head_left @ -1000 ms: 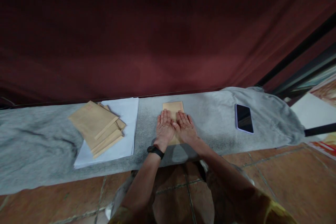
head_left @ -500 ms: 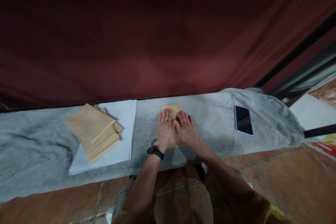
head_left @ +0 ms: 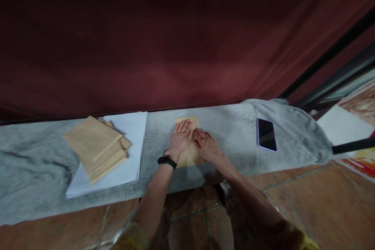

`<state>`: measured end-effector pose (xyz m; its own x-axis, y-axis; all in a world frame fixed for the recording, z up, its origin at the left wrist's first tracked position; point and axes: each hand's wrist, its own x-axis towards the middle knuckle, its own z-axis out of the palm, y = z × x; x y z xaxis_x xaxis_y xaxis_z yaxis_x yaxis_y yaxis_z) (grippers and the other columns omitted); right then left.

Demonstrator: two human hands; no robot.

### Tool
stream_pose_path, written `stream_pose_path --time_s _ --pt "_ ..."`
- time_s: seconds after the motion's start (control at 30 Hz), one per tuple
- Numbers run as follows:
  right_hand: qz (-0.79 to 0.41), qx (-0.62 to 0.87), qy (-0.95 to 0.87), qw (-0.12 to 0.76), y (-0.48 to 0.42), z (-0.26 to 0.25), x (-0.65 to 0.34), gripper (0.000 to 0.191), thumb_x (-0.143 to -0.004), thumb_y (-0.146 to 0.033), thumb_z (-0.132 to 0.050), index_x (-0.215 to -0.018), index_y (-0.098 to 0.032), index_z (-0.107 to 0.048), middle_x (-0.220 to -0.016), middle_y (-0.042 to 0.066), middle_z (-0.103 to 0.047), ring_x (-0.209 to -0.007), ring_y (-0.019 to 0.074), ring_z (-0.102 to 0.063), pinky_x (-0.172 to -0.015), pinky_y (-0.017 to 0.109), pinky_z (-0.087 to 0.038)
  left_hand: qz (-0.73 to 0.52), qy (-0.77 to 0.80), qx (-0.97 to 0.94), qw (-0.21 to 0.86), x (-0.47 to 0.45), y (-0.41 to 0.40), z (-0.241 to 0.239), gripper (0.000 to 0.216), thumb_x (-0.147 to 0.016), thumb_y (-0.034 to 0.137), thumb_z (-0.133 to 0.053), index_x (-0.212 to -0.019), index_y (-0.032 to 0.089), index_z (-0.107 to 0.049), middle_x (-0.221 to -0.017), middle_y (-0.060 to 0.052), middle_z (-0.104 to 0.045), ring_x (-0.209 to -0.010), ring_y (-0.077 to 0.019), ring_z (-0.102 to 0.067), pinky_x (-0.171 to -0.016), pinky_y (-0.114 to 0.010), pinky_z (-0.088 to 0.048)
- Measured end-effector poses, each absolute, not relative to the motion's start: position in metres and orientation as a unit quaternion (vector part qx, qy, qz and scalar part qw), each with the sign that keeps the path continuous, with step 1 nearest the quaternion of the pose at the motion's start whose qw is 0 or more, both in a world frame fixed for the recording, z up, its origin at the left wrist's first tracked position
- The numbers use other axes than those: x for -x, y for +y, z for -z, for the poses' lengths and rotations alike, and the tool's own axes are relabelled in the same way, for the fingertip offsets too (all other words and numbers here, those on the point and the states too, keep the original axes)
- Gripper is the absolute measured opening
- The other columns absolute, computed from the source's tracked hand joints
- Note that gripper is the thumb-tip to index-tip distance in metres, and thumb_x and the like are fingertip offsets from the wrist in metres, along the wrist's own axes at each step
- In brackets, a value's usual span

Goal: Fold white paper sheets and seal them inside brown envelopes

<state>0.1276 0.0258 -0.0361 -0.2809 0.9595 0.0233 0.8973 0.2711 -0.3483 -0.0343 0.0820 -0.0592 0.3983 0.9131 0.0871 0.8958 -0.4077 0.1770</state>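
A brown paper envelope [head_left: 191,159] lies flat on the grey cloth in front of me, its short side toward me. My left hand [head_left: 180,138] rests palm down over its upper left part, fingers stretched out and a black band on the wrist. On the right edge of the envelope lies my right hand [head_left: 207,144], fingers extended and pointing up and left. The hands sit close together and cover much of the envelope's middle. Neither hand grips anything.
To the left, several brown envelopes [head_left: 93,144] overlap on a stack of white paper [head_left: 133,168]. A phone [head_left: 266,134] with a purple edge lies to the right on the grey cloth [head_left: 234,133]. A dark red curtain [head_left: 175,47] hangs behind; floor tiles [head_left: 310,191] show in front.
My right hand has slid slightly down along the envelope, and the hands have parted a little, baring more of its lower half. The whole view has shifted slightly.
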Motion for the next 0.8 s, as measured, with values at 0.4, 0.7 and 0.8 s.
stream_pose_path --time_s 0.4,0.7,0.8 --pt "-0.156 0.658 -0.728 0.111 0.034 0.018 -0.135 0.037 -0.104 -0.02 -0.039 -0.123 -0.02 -0.07 -0.131 0.008 -0.072 -0.119 0.0224 -0.066 -0.106 0.034 -0.047 -0.076 0.49 -0.867 0.048 0.026 0.084 0.057 0.057 -0.105 0.031 -0.027 -0.16 0.021 -0.038 -0.167 -0.003 -0.038 -0.158 -0.0217 -0.025 -0.131 -0.045 -0.019" --pt "-0.165 0.689 -0.696 0.118 0.036 0.016 -0.137 0.037 -0.102 -0.019 -0.04 -0.124 -0.018 -0.07 -0.125 0.012 -0.072 -0.114 0.0222 -0.067 -0.099 0.03 -0.047 -0.051 0.456 -0.885 0.073 0.027 0.049 0.053 0.06 -0.108 0.047 -0.026 -0.162 0.02 -0.034 -0.169 -0.006 -0.036 -0.159 -0.0242 -0.023 -0.13 -0.049 -0.02" --pt "-0.176 0.702 -0.68 0.116 0.035 0.014 -0.135 0.035 -0.103 -0.021 -0.041 -0.118 -0.018 -0.072 -0.121 0.013 -0.073 -0.111 0.0222 -0.068 -0.096 0.03 -0.049 -0.043 0.451 -0.889 0.074 0.027 0.035 0.056 0.061 -0.108 0.048 -0.026 -0.163 0.02 -0.03 -0.169 -0.007 -0.033 -0.159 -0.0249 -0.021 -0.13 -0.05 -0.02"
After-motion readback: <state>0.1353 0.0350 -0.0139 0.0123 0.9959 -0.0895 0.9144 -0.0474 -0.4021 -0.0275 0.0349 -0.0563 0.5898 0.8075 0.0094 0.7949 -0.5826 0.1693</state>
